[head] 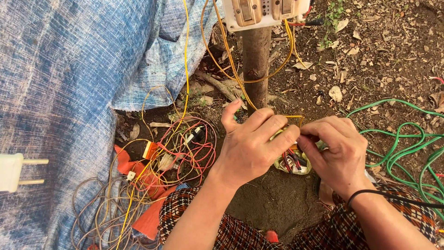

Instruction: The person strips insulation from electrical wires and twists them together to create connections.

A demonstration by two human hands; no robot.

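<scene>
Head view: left hand [252,146] and right hand [335,148] meet, fingers pinched shut on a thin yellow wire [292,116] above a small pale box of red wires [291,162], braced close for fine work beside a brown wooden post [255,65].

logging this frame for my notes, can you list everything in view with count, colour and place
blue woven tarp: one, blue-white, left side
white two-pin plug: one, white with brass pins, left edge
tangle of thin wires: many, yellow, red, grey, on ground left of centre
orange flat scrap: one, orange, under the tangle
wooden post: one, brown, top centre
white switch box: one, white, atop post
green cable: one, coiled, right
small box with red wires: one, pale, between the hands
left hand: pinching yellow wire
right hand: fingers meeting the left's
</scene>
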